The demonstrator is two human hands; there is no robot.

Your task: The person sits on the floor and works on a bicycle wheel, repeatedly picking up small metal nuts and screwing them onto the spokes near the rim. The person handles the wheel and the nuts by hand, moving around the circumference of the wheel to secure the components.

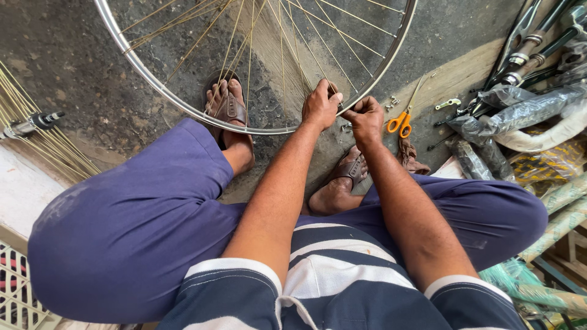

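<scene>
A person in blue trousers and a striped shirt sits over a bare concrete floor (92, 91), looking down at a spoked wheel (183, 101). The wheel is the biggest thing here: its shiny rim curves from the upper left down to a low point between the feet and up again to the upper right, with thin brassy spokes fanning toward the top edge.

Below the rim's lowest stretch, one sandal (227, 107) shows through the spokes, and the other sandal (350, 170) lies just under the rim to the right.

Right of the wheel a heap of packages fills the edge: frame tubes (532, 49) in dark metal at the top, a grey plastic-wrapped bundle (526, 110) below them, a white padded roll (544, 135), a yellow patterned wrapper (550, 162), and pale green wrapped tubes (565, 211) lowest. Their labels are too small to tell.

Left of the wheel lies a sheaf of loose spokes (43, 131) with a hub (30, 124) across it.

The left hand (320, 105) sits on the rim at its lower right, fingers curled tight round a spoke end. The right hand (365, 117) is just beside it, outside the rim, fingertips pinched shut on something too small to make out.

Orange scissors (400, 124) lie just right of that hand, with small screws (391, 102) above them.
</scene>
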